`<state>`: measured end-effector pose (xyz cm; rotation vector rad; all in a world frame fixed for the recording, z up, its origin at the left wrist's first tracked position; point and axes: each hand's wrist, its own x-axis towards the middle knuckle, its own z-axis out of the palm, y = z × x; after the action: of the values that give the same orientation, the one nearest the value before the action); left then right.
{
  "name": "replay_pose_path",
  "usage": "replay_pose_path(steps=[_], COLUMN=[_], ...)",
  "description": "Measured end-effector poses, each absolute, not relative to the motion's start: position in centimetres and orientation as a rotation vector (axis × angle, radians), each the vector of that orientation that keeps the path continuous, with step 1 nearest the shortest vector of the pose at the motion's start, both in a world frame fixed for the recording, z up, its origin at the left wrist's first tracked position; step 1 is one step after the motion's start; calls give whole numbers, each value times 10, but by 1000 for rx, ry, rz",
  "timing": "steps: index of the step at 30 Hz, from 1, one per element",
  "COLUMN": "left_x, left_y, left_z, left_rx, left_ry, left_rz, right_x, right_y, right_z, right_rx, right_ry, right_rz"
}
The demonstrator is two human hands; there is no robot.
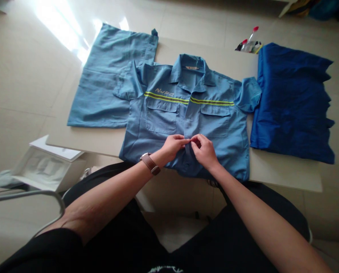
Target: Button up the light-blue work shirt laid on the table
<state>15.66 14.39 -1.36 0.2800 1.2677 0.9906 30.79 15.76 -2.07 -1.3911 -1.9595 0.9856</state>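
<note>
A light blue short-sleeved work shirt (160, 117) lies face up in front of me, collar pointing away, with yellow-edged stripes across the chest and two flap pockets. My left hand (175, 146), with a watch on its wrist, pinches the front placket below the pockets. Right beside it, my right hand (202, 149) pinches the same placket edge, fingertips nearly touching those of the left. Whatever small part sits between the fingertips is hidden. Below the hands the placket runs down to the hem, where a button shows faintly.
Under the shirt is a pale table (286, 170). Folded light blue cloth (101, 83) lies at the left, partly under a sleeve; dark blue cloth (291, 102) lies at the right. Red-capped bottles (250, 41) stand beyond the far edge. An open white box (49, 163) is at lower left.
</note>
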Motion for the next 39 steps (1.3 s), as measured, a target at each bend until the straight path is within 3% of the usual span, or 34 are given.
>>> replay_pose_path(steps=[39], left_x=[160], left_y=[146], left_z=[-17], left_rx=[306], left_ry=[1269], left_rz=[1072], right_x=[309], right_y=[159], right_z=[-21], right_rx=[-1441], right_ry=[-1931], right_rz=[962])
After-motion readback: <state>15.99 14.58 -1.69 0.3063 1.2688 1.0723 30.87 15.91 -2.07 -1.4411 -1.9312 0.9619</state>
